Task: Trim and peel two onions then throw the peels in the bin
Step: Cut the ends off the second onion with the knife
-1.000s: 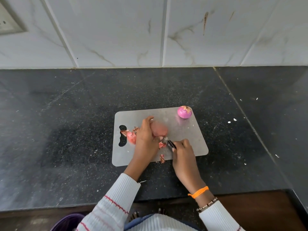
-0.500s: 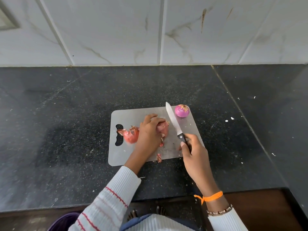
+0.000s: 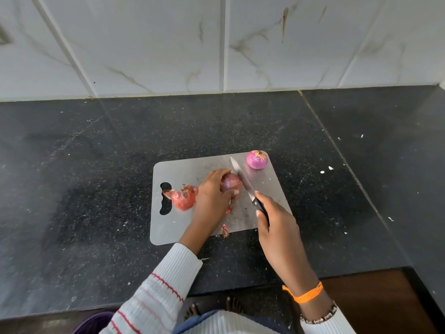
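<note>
1. Left hand (image 3: pixel 213 189) is curled over an onion (image 3: pixel 231 182) on the cutting board (image 3: pixel 183 227); fingers are wrapped round its far and left side, thumb is pressed at its near side, and the onion is pinned to the board near its middle.
2. Right hand (image 3: pixel 277 220) is closed round the black handle of a knife (image 3: pixel 243 182), forefinger laid along the top of the handle.
3. Knife blade is angled away and to the left, laid against the right side of the held onion; tip is seen past the onion toward the far edge of the board.
4. Second onion (image 3: pixel 257 159) is seen at the far right corner of the board, peeled and purple, apart from both hands.
5. Peels (image 3: pixel 181 197) are piled on the board just left of the left hand, beside the handle hole; a small scrap (image 3: pixel 225 230) is seen at the near edge.
6. Board is laid on a dark counter (image 3: pixel 96 189), white flecks scattered to the right.
7. Purple bin (image 3: pixel 94 324) is glimpsed at the bottom edge, below the counter.
</note>
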{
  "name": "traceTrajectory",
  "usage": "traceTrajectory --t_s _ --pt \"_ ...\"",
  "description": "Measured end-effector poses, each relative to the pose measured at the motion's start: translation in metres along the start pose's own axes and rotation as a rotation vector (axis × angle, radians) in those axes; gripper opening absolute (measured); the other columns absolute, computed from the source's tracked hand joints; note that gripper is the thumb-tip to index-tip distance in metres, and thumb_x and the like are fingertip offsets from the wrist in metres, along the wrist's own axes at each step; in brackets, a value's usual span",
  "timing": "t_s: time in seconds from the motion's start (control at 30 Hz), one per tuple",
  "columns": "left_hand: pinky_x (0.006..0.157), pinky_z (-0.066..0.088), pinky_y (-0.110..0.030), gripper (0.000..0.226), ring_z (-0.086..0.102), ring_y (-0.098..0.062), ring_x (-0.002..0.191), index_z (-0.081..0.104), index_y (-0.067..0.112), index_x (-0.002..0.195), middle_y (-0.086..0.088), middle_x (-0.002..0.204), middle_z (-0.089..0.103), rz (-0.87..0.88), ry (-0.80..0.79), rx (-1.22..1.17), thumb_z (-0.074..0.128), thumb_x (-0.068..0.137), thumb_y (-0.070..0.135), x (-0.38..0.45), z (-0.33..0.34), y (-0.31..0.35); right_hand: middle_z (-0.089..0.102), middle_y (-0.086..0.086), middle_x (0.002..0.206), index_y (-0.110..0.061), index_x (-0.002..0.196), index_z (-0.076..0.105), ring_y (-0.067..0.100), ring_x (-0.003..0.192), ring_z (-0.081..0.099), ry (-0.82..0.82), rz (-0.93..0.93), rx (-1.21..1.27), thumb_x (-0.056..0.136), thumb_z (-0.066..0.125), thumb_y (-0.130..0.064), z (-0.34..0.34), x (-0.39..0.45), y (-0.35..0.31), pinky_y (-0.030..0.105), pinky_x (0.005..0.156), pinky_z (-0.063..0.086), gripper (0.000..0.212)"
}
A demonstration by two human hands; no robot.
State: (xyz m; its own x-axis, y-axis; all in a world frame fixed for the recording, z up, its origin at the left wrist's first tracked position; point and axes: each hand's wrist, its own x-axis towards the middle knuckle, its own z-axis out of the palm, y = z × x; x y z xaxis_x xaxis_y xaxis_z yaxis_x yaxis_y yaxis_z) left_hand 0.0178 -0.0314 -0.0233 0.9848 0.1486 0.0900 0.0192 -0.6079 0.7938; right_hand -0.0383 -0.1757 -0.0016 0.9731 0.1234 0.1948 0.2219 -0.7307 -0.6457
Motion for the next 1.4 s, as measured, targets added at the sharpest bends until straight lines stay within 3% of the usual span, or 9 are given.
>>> traceTrajectory --t_s 0.43,0.6,0.7,0.77,0.93,1.0,1.13,1.27,1.4 --pt "0.084 0.038 -0.015 0.044 0.053 -0.011 0.099 0.054 0.016 0.122 -0.001 0.116 0.059 -0.041 0.014 -0.023 0.067 0.08 0.01 0.001 0.003 0.004 0.061 0.006 0.116 -0.014 0.134 0.045 0.021 0.105 0.06 -0.031 0.006 -0.07 0.095 0.046 -0.01 -0.002 0.0 -0.005 0.035 0.086 0.053 0.04" --pt "0.083 0.043 -0.016 0.045 0.053 -0.007 0.096 0.054 0.016 0.12 0.001 0.116 0.059 -0.054 0.005 -0.061 0.069 0.079 0.009 0.0 0.002 0.001 0.052 -0.023 0.092 -0.023 0.115 0.051 -0.007 0.078 0.053 -0.081 0.223 0.226 0.088 0.061 -0.015 -0.005 0.006 0.005 -0.001 0.067 0.039 0.03" --pt "0.086 0.045 -0.018 0.046 0.056 -0.01 0.1 0.055 0.016 0.119 0.002 0.115 0.058 -0.045 -0.015 -0.078 0.071 0.077 0.007 -0.001 0.002 0.002 0.06 -0.012 0.099 -0.03 0.111 0.052 -0.001 0.077 0.051 -0.125 0.369 0.434 0.088 0.061 -0.017 -0.001 0.007 0.015 0.011 0.067 0.041 0.028" --pt "0.089 0.046 -0.021 0.047 0.055 -0.011 0.103 0.054 0.017 0.118 0.002 0.116 0.057 -0.042 -0.027 -0.089 0.072 0.076 0.007 -0.003 0.003 0.001 0.061 -0.002 0.089 -0.031 0.111 0.053 0.002 0.062 0.048 -0.133 0.438 0.542 0.089 0.059 -0.016 -0.002 0.006 0.016 0.019 0.056 0.04 0.027" --pt "0.095 0.046 -0.029 0.042 0.054 -0.012 0.108 0.051 0.021 0.114 0.012 0.111 0.054 -0.047 -0.051 -0.15 0.069 0.079 0.006 -0.009 0.003 -0.002 0.05 0.004 0.066 -0.023 0.115 0.055 0.005 0.044 0.034 -0.154 0.565 0.784 0.093 0.053 -0.012 -0.003 0.003 0.013 0.018 0.039 0.027 0.025" --pt "0.094 0.047 -0.032 0.04 0.055 -0.012 0.108 0.051 0.021 0.112 0.015 0.11 0.054 -0.034 -0.055 -0.157 0.068 0.079 0.006 -0.01 0.003 -0.001 0.053 -0.004 0.069 -0.023 0.115 0.055 0.002 0.047 0.042 -0.123 0.492 0.64 0.092 0.054 -0.014 -0.002 0.002 0.012 0.015 0.045 0.033 0.024" --pt "0.093 0.049 -0.034 0.038 0.056 -0.012 0.106 0.052 0.022 0.11 0.016 0.11 0.055 -0.04 -0.036 -0.169 0.068 0.079 0.007 -0.011 0.003 -0.002 0.056 -0.015 0.096 -0.02 0.119 0.053 -0.004 0.082 0.055 -0.004 0.211 0.204 0.091 0.054 -0.009 -0.007 -0.004 0.004 0.003 0.07 0.04 0.03" --pt "0.088 0.047 -0.024 0.034 0.056 -0.01 0.102 0.053 0.024 0.106 0.013 0.107 0.058 -0.066 -0.014 -0.184 0.069 0.079 0.01 -0.009 0.003 -0.003 0.063 0.0 0.115 -0.017 0.126 0.05 0.014 0.104 0.061 -0.028 0.093 0.0 0.092 0.052 -0.01 -0.007 -0.011 -0.005 0.025 0.084 0.05 0.035" --pt "0.079 0.04 -0.008 0.033 0.054 -0.005 0.097 0.055 0.022 0.106 0.009 0.11 0.059 -0.062 -0.018 -0.167 0.07 0.079 0.011 -0.008 0.003 -0.002 0.063 0.006 0.116 -0.016 0.131 0.048 0.024 0.102 0.064 -0.034 0.067 -0.111 0.092 0.051 -0.009 -0.006 -0.012 -0.01 0.041 0.079 0.056 0.04"
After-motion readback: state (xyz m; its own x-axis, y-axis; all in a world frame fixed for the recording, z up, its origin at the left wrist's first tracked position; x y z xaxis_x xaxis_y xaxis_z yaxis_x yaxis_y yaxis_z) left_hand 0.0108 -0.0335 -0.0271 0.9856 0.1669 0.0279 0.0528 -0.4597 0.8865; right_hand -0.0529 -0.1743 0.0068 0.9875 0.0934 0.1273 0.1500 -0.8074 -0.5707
